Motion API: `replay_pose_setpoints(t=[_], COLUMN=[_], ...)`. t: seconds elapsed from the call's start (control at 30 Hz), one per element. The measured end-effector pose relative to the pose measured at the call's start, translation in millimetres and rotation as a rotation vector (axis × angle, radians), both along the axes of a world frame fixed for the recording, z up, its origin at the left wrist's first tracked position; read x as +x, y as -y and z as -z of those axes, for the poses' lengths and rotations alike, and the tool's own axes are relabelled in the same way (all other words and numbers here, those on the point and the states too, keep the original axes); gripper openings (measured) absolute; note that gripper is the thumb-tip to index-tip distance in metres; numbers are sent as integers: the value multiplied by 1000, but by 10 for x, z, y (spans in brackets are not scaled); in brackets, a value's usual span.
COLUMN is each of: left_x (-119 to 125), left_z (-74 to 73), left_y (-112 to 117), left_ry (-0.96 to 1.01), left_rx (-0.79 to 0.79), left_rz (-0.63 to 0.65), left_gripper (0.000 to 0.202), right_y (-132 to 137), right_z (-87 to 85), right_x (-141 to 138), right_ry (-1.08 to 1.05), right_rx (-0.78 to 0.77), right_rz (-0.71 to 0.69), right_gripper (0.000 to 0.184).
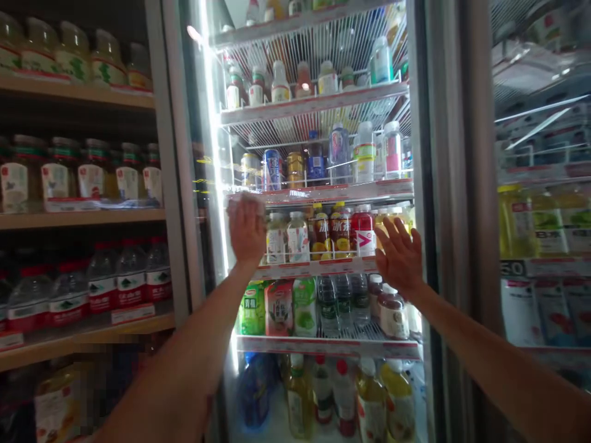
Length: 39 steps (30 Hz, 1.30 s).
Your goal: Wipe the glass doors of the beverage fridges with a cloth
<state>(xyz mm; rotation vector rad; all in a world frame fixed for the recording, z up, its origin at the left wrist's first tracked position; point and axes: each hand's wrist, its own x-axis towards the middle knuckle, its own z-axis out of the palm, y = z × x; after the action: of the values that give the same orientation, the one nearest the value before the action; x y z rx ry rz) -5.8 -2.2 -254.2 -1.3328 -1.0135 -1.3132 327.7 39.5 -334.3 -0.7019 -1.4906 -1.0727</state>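
Both my arms reach forward toward a lit drinks fridge (pixel 316 267) with wire shelves. My left hand (pixel 248 229) is raised palm-forward at the left side of the middle shelf, its slightly blurred fingers stretched upward and holding nothing. On the right, my right hand (pixel 401 257) has its fingers spread, with nothing in it. Between the hands stand brown iced-tea bottles (pixel 342 232) with yellow caps, a red bottle (pixel 363 231) and white-labelled bottles (pixel 298 237). Whether either hand touches glass or a bottle, I cannot tell.
Left of the fridge, an open shelf (pixel 83 220) holds jars and red-capped water bottles (pixel 102 277). A metal door frame (pixel 468 184) stands on the right, beside another cooler with yellow bottles (pixel 514 221). Large bottles (pixel 369 400) fill the fridge's bottom.
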Motion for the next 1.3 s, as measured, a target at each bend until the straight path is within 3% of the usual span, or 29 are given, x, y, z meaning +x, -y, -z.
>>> replay_pose_setpoints(t=[0.07, 0.1, 0.23, 0.3, 0.37, 0.43, 0.5, 0.57, 0.7, 0.77, 0.83, 0.93, 1.0, 1.03, 1.1, 1.2, 1.27, 1.3], left_x=[9, 143, 918, 1007, 819, 561, 476, 640, 1025, 853, 453, -76, -111, -27, 249, 560, 535, 469], left_z=[16, 59, 300, 346, 325, 303, 371, 588, 1265, 1508, 1608, 1556, 1472, 1431, 1356, 1213, 1065, 979], left_y=[-21, -47, -156, -155, -117, -71, -33, -6, 61, 110, 154, 177, 154, 132, 81, 30, 23, 22], left_ry=[148, 104, -491, -611, -490, -210, 33, -9, -732, -749, -507, 16, 266, 288, 112, -319, -382, -303], left_rx=[52, 46, -86, -106, -67, 14, 94, 94, -98, -140, -156, -61, 40, 62, 42, -71, -88, -67], left_rz=[5, 16, 60, 59, 60, 47, 11, -18, -11, -36, -83, -126, -110, -90, -53, -29, -32, -37], left_gripper=[47, 46, 42, 42, 43, 45, 49, 52, 49, 46, 47, 51, 53, 53, 54, 52, 50, 50], right_y=[3, 3, -1, 0, 3, 6, 3, -5, -24, -22, -14, -6, -8, -10, -14, -12, -6, -3], right_z=[3, 4, 1, -5, -8, -8, -7, -4, -5, -7, -7, -4, -1, 0, 0, 1, 4, 7], right_x=[-8, -8, 9, 16, 14, 6, -1, -2, 16, 23, 24, 17, 14, 14, 17, 20, 16, 11], right_ry=[-9, -9, 9, 13, 6, 1, -6, -9, -12, -14, -16, -15, -11, -9, -9, -9, -8, -9], right_rx=[-13, -15, -3, 16, 24, 14, 0, 0, 16, 12, -5, -16, 2, 13, 17, 9, 14, 14], right_rz=[-3, -9, -21, -14, -3, 3, 0, -9, 4, 18, 24, 17, 11, 10, 13, 23, 29, 31], right_gripper=[59, 59, 59, 58, 56, 55, 53, 51, 47, 46, 47, 49, 49, 49, 49, 49, 49, 49])
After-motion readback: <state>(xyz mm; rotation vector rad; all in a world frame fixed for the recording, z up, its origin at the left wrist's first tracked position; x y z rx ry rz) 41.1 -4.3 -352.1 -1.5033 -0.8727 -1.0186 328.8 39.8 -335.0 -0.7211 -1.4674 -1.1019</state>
